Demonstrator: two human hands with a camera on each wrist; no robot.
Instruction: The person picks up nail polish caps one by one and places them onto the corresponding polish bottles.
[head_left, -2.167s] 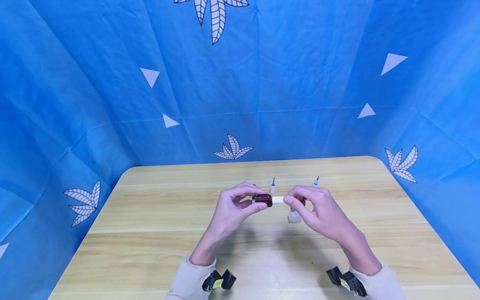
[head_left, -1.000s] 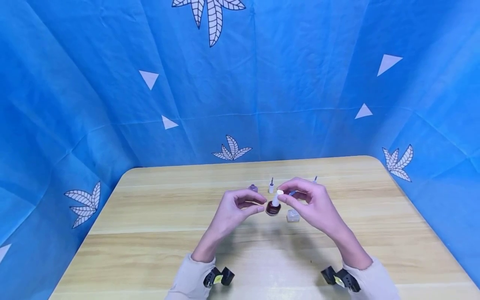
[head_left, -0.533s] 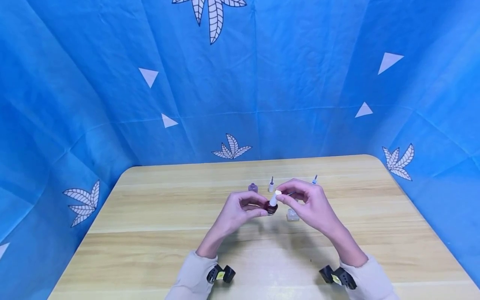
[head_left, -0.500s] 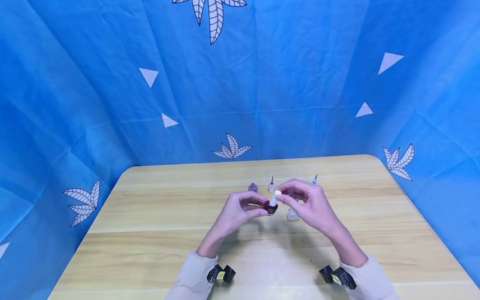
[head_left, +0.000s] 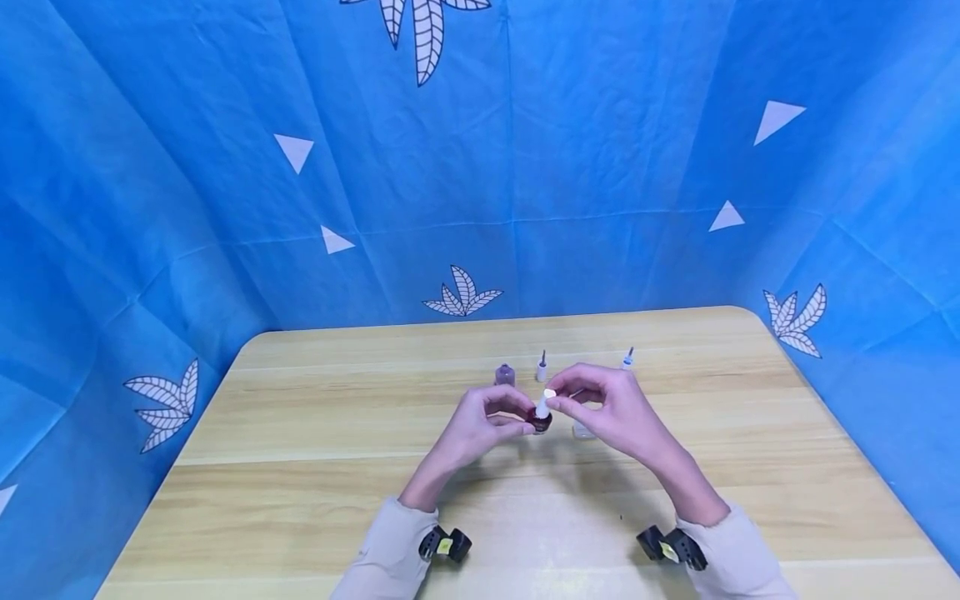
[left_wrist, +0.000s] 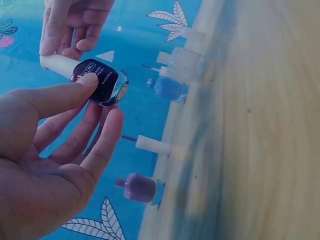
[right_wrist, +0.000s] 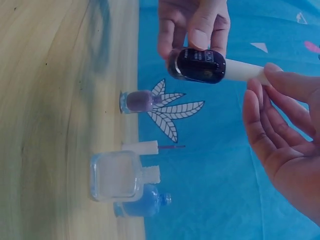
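A dark red nail polish bottle (right_wrist: pixel 200 65) with a long white cap (right_wrist: pixel 242 71) on its neck is held between both hands above the table. In the head view it tilts, cap end up and to the right. My left hand (head_left: pixel 480 425) grips the bottle's glass body between thumb and fingers, its thumb over the label in the left wrist view. My right hand (head_left: pixel 611 408) pinches the top of the cap between thumb and forefinger. The cap sits right against the bottle's shoulder.
Behind the hands stand an open purple polish bottle (head_left: pixel 505 375) and a white cap (head_left: pixel 542 372) with its brush pointing up. Another brush cap (head_left: pixel 627 362) stands farther right. A clear square bottle (right_wrist: pixel 117 175) and a blue polish bottle (left_wrist: pixel 170 90) stand nearby.
The bottle has gone from lying level between the hands to cap end up. My left hand let go of it, then gripped its body again; both hands have since shifted slightly left and lower.
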